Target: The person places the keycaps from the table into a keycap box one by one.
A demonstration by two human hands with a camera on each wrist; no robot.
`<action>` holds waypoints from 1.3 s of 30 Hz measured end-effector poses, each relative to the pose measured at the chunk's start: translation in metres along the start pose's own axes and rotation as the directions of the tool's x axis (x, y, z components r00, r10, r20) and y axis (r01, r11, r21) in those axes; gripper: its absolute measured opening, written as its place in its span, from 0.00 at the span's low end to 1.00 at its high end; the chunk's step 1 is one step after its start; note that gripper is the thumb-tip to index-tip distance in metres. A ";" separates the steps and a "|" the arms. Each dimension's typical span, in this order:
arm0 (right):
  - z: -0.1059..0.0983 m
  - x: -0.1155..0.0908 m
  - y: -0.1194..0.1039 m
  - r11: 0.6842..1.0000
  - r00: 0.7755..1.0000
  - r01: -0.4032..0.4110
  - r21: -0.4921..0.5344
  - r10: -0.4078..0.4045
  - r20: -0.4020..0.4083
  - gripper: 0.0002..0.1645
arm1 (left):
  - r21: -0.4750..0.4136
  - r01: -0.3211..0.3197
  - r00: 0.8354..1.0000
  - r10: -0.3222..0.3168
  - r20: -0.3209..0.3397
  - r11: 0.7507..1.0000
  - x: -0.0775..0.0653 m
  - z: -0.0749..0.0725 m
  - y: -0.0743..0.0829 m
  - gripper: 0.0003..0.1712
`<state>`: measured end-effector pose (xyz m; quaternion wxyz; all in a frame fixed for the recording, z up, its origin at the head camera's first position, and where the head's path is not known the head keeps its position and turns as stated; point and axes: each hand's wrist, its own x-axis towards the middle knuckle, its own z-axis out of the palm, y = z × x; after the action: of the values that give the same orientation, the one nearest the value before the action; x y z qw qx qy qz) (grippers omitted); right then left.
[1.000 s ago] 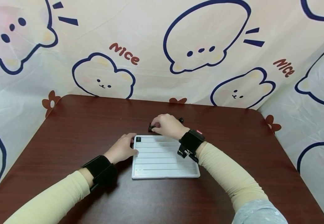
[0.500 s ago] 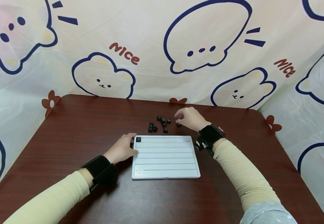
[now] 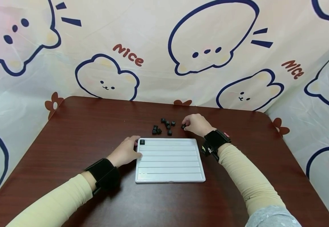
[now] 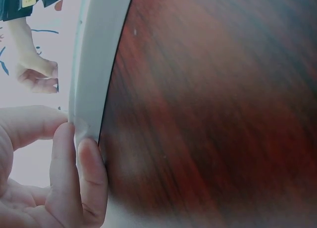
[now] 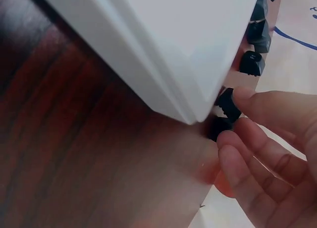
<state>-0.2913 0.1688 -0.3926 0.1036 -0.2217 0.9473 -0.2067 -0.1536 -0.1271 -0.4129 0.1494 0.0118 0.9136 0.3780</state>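
Observation:
My left hand (image 3: 126,152) grips the left edge of a flat white ridged tray (image 3: 170,160), thumb on top and fingers along the outer side. In the left wrist view the fingertips (image 4: 89,153) press against the tray's pale rim (image 4: 99,59). One black keycap (image 3: 142,142) sits in the tray's far left corner. Beyond the far right corner, my right hand (image 3: 198,124) pinches a black keycap (image 3: 183,126) low over the table. The right wrist view has the thumb on that keycap (image 5: 229,104) and another dark keycap (image 5: 220,129) by the fingers.
Several loose black keycaps (image 3: 167,123) lie in a cluster behind the tray, left of the right hand. All stand on a dark brown wooden table (image 3: 102,119). A printed cloth (image 3: 153,31) hangs behind and at both sides.
My right hand has moved right from the keycap cluster to a keycap at its right side and now pinches it. The left hand has stayed on the tray's edge.

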 end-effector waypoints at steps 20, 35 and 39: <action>0.006 0.000 0.002 1.000 1.000 -0.009 -0.026 0.009 -0.001 0.14 | -0.014 0.006 1.000 -0.006 0.001 1.000 0.000 0.001 -0.002 0.43; 0.010 0.000 0.000 1.000 1.000 -0.012 -0.013 0.012 0.013 0.14 | -0.018 -0.001 1.000 0.001 0.004 1.000 0.000 0.001 -0.001 0.43; 0.010 0.000 -0.001 1.000 0.999 -0.021 -0.012 0.021 0.027 0.15 | -0.016 0.001 1.000 -0.001 0.003 1.000 0.000 0.001 -0.002 0.43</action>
<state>-0.2883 0.1645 -0.4015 0.1175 -0.2153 0.9492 -0.1970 -0.1535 -0.1278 -0.4147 0.1511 0.0109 0.9103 0.3853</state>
